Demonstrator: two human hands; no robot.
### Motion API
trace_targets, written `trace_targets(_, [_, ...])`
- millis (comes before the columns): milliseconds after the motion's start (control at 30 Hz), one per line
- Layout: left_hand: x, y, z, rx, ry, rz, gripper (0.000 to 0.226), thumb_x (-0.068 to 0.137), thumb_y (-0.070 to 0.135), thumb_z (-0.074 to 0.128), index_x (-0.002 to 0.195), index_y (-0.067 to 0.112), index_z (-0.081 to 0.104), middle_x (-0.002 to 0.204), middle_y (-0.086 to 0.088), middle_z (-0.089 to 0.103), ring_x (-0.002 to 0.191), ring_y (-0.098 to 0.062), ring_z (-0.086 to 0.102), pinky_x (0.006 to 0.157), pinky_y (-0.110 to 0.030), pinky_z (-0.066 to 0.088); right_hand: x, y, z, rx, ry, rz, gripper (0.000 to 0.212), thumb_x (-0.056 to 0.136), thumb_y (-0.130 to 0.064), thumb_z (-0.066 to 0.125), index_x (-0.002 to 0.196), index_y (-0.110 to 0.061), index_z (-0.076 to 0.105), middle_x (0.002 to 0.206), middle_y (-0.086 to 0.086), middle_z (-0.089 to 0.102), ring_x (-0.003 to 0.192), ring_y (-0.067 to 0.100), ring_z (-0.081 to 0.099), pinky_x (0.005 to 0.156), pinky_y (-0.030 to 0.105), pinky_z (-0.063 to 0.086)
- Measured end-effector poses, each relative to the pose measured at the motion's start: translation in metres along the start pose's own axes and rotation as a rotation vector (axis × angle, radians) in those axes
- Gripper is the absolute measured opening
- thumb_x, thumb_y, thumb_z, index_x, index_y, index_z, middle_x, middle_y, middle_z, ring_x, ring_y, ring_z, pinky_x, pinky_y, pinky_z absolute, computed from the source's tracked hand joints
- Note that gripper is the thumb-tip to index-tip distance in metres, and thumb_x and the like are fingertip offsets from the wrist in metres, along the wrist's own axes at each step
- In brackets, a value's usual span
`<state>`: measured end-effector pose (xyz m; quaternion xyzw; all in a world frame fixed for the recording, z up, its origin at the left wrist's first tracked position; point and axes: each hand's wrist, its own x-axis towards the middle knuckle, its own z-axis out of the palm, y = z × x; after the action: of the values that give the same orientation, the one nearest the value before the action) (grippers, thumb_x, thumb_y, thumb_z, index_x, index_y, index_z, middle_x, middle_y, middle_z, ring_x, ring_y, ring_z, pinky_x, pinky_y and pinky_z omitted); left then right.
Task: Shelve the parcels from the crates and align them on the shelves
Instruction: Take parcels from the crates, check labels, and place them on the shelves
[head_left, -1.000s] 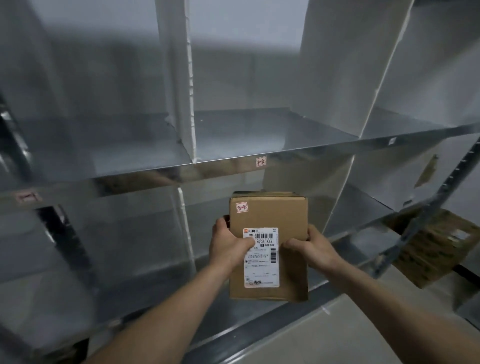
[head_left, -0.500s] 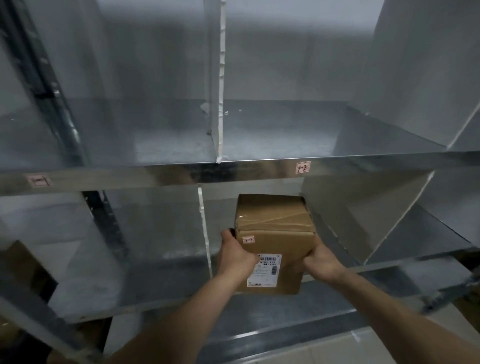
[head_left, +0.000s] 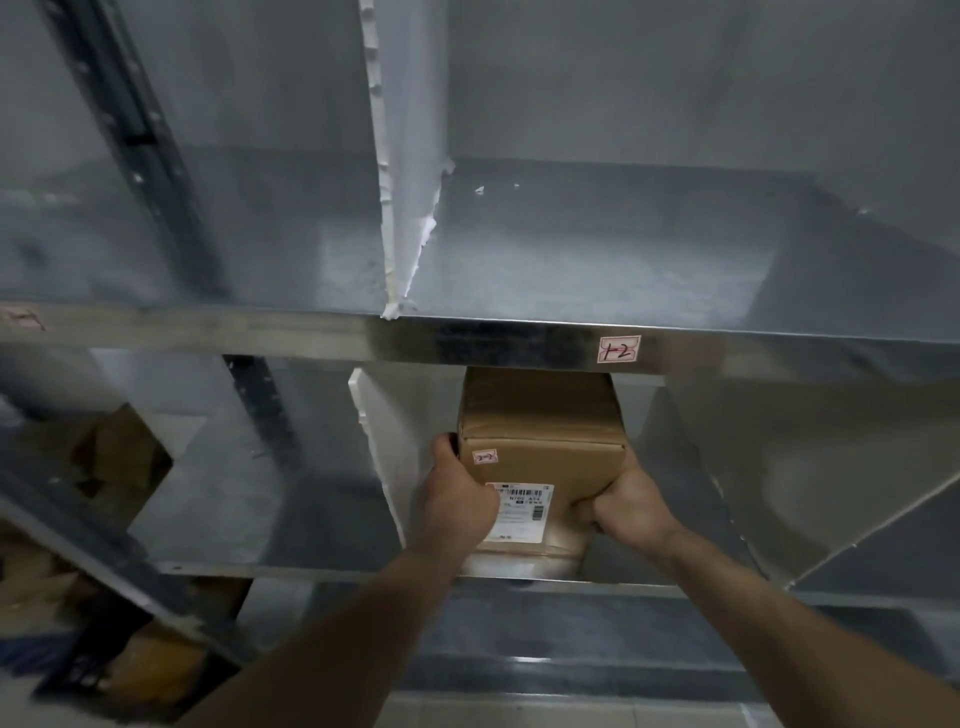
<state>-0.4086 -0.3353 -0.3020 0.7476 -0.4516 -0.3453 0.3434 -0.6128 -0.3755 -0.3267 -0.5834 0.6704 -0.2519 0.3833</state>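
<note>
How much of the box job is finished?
Nothing looks finished yet: no parcels show on the upper shelf. In hand: the left hand and right hand grip a brown parcel in the lower shelf bay beside the white divider. Left: letting go, straightening it, then more parcels.

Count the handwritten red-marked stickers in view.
3: one on the upper shelf lip, one on the parcel front, one blurred at the left frame edge. Others may be hidden.
</note>
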Motion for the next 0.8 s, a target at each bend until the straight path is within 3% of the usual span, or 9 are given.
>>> trace_targets(133, [0.000, 0.004, 0.004, -0.088, 0.038, -0.054, 0.062, 0.077, 0.003, 0.064, 0.119, 0.041, 0.040, 0.096, 0.014, 0.060, 0.092, -0.017, 0.062, 0.085, -0.042, 0.059, 0.005, -0.004, -0.003, -0.029, -0.028, -0.037, 0.085, 0.053, -0.015, 0.076, 0.125, -0.033, 0.036, 0.093, 0.003, 0.067, 0.084, 0.026, 0.068, 0.066, 0.039, 0.058])
trace_targets(333, [-0.006, 0.006, 0.007, -0.155, 0.050, -0.063, 0.061, 0.076, -0.001, 0.059, 0.121, 0.038, 0.043, 0.102, 0.010, 0.062, 0.102, -0.023, 0.062, 0.092, -0.046, 0.055, 0.015, 0.010, -0.007, -0.082, -0.065, -0.111, 0.083, 0.050, -0.035, 0.081, 0.122, -0.031, 0.040, 0.099, -0.004, 0.067, 0.092, 0.020, 0.068, 0.079, 0.049, 0.058])
trace_targets(467, [-0.013, 0.009, 0.007, -0.159, 0.037, -0.039, 0.067, 0.079, -0.003, 0.061, 0.135, 0.028, 0.039, 0.111, 0.003, 0.062, 0.108, -0.025, 0.061, 0.096, -0.047, 0.053, 0.001, -0.004, -0.014, -0.135, -0.087, -0.100, 0.087, 0.065, -0.022, 0.086, 0.134, -0.025, 0.033, 0.104, -0.002, 0.064, 0.097, 0.023, 0.064, 0.087, 0.046, 0.056])
trace_targets(567, [-0.023, 0.009, 0.007, -0.159, 0.024, -0.043, 0.070, 0.080, -0.004, 0.063, 0.139, 0.023, 0.035, 0.117, -0.002, 0.063, 0.108, -0.025, 0.062, 0.093, -0.042, 0.054, -0.005, -0.006, -0.016, -0.174, -0.060, -0.106, 0.097, 0.064, -0.019, 0.089, 0.141, -0.027, 0.029, 0.105, -0.002, 0.066, 0.100, 0.025, 0.066, 0.088, 0.045, 0.056])
trace_targets(700, [-0.036, 0.003, 0.006, -0.182, -0.004, -0.046, 0.068, 0.078, -0.002, 0.067, 0.135, 0.020, 0.037, 0.115, 0.000, 0.065, 0.105, -0.022, 0.064, 0.082, -0.029, 0.050, -0.021, -0.003, -0.017, -0.201, -0.042, -0.056, 0.107, 0.070, -0.013, 0.084, 0.153, -0.021, 0.016, 0.106, 0.008, 0.064, 0.100, 0.028, 0.063, 0.084, 0.038, 0.054])
trace_targets(800, [-0.049, -0.002, 0.004, -0.177, -0.033, -0.018, 0.065, 0.074, 0.002, 0.071, 0.130, 0.022, 0.043, 0.114, 0.004, 0.066, 0.106, -0.019, 0.065, 0.082, -0.027, 0.049, -0.040, -0.001, -0.021, -0.252, -0.011, 0.007, 0.102, 0.078, -0.014, 0.081, 0.155, -0.013, 0.014, 0.117, 0.018, 0.062, 0.110, 0.036, 0.060, 0.087, 0.036, 0.049])
